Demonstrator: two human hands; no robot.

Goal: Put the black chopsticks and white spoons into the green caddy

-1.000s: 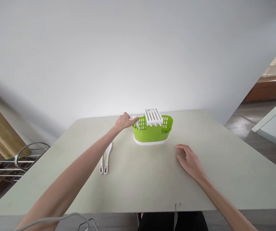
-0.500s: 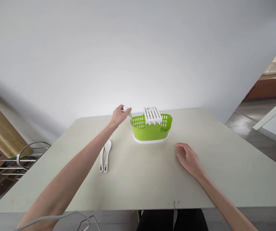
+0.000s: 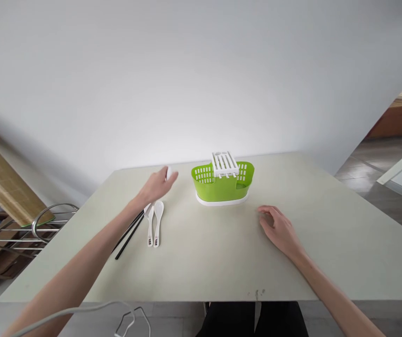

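My left hand [image 3: 157,186] is closed on a white spoon [image 3: 169,173], whose bowl shows between thumb and fingers; most of the rest is hidden. It is above the table, left of a green basket [image 3: 218,189] with a white base and a slotted white rack on top. Two white spoons [image 3: 158,223] lie side by side below this hand, bowls toward the wall. Black chopsticks [image 3: 129,238] lie left of them, partly behind my forearm. My right hand [image 3: 278,230] rests on the table right of the basket, fingers loosely bent and apart from the thumb, holding nothing.
The pale table [image 3: 222,262] meets a white wall [image 3: 201,84] at the back. A metal rack [image 3: 42,229] and a bamboo-like board [image 3: 7,178] stand off its left side. A grey cable [image 3: 91,306] crosses near my left forearm.
My left hand has moved left and toward me, away from the basket's left end, with the spoon still in it. Chopsticks have come into view. My right hand stays about where it was.
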